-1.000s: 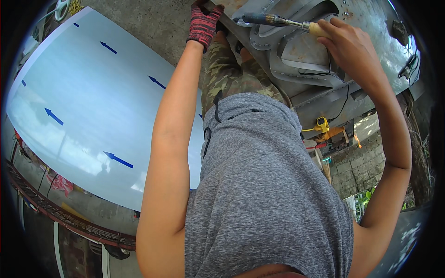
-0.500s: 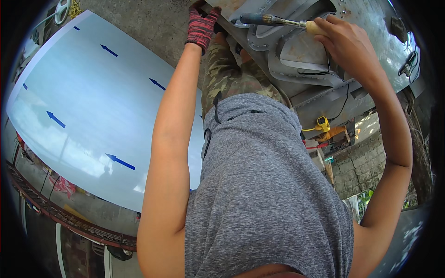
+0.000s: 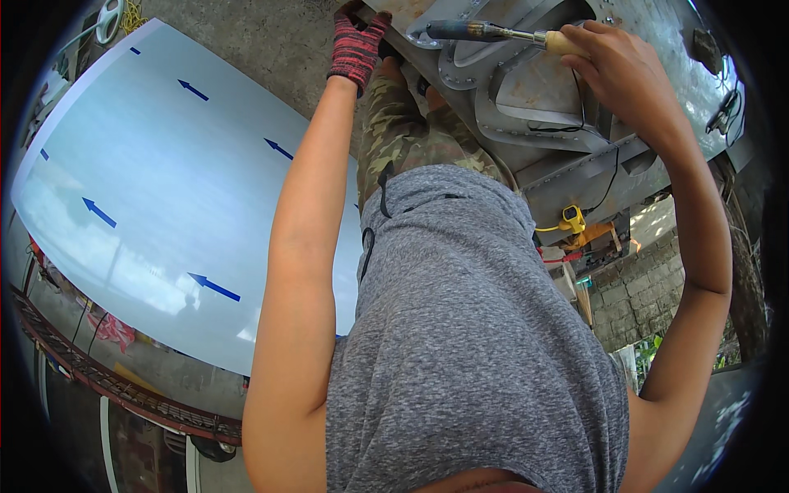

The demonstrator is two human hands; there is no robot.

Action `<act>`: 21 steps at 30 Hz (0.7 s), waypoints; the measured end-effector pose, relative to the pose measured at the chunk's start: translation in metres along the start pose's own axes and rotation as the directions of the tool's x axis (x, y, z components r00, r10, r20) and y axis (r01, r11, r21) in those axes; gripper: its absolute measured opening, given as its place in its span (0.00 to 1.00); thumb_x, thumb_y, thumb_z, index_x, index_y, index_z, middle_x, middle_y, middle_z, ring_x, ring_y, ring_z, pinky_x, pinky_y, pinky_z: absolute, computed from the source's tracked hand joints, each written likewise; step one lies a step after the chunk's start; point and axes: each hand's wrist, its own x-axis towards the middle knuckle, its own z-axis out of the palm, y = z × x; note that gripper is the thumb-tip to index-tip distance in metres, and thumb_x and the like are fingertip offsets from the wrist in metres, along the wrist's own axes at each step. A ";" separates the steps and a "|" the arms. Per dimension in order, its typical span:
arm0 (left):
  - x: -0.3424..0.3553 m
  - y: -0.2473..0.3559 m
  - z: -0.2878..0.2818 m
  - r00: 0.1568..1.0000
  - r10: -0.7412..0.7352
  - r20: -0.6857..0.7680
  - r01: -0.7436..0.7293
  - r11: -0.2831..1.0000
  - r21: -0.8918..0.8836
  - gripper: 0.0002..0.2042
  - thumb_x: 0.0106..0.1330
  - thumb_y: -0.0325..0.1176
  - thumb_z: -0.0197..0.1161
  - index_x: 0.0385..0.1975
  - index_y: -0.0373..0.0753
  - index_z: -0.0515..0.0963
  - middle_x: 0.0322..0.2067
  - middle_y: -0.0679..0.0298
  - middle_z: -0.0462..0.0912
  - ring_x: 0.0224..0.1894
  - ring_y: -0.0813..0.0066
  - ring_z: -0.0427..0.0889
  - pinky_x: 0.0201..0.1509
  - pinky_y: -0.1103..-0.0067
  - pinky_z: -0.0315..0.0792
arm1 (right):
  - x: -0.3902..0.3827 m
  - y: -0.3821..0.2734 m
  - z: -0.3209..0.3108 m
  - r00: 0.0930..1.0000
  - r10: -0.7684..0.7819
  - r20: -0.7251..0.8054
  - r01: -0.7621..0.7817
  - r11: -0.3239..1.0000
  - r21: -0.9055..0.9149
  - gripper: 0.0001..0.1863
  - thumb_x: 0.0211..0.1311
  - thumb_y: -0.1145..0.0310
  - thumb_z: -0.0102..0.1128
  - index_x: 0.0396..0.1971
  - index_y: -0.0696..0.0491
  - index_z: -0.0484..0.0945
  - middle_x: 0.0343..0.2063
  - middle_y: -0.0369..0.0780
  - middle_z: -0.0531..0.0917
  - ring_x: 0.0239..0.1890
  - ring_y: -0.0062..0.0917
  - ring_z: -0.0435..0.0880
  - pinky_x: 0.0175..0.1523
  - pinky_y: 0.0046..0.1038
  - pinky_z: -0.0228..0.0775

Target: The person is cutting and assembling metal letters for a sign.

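Right hand: bare right hand (image 3: 629, 76), fingers closed firmly round the pale wooden handle of a long tool with a bright metal shank and dark, blunt head (image 3: 464, 30).
Tool position: over the left part of a grey sheet-metal surface (image 3: 664, 37), head toward that surface's left edge; contact with the metal I couldn't tell.
Left hand: left hand in a red-and-black knitted glove (image 3: 355, 54), at the surface's left edge; fingertips dark and partly cut off, so I couldn't tell whether they were clamped on it.
Metalwork: curved grey riveted metal strips (image 3: 534, 140) across the surface.
Near edge: thin black cord (image 3: 609, 186) hung over it, close to a small yellow plastic block (image 3: 572, 218).
Person's left: glossy pale-blue panel with dark-blue arrows (image 3: 164, 164), well apart from the tool.
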 end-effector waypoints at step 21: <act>-0.009 0.010 0.008 0.999 0.050 0.000 -0.049 0.993 0.107 0.36 0.64 0.45 0.74 0.66 0.36 0.64 0.56 0.54 0.75 0.56 0.64 0.76 0.58 0.71 0.74 | -0.026 0.018 -0.018 0.970 0.224 -0.093 -0.199 0.955 0.219 0.19 0.64 0.61 0.67 0.51 0.56 0.84 0.35 0.47 0.86 0.34 0.39 0.85 0.43 0.36 0.75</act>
